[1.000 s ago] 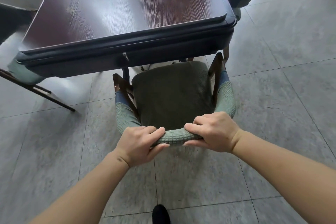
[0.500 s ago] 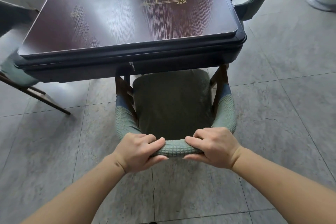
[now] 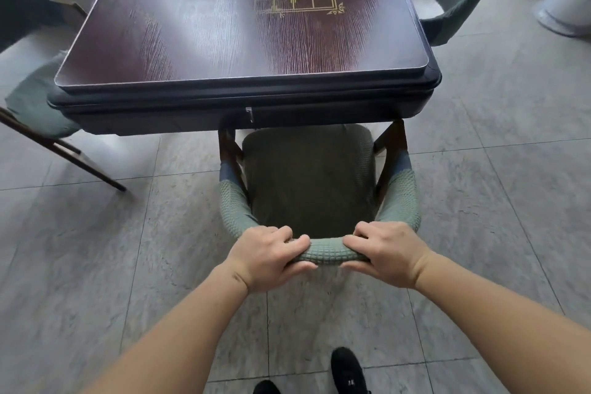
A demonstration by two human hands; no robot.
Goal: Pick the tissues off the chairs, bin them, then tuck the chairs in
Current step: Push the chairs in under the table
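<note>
Shoes [image 3: 347, 371] stand on the tile just behind the chair. Above them the left hand [image 3: 267, 257] and right hand [image 3: 385, 253] each curl tightly round the chair's [image 3: 307, 179] padded backrest, set apart, probably to steer it straight. Its seat, bare of tissues, sits with only its front edge under the table [image 3: 243, 41], so tucking looks partway done.

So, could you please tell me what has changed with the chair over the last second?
The chair has slid forward, its seat front now just under the table edge. Nothing was released: the left hand and right hand still grip the backrest top. The seat remains free of tissues.
</note>
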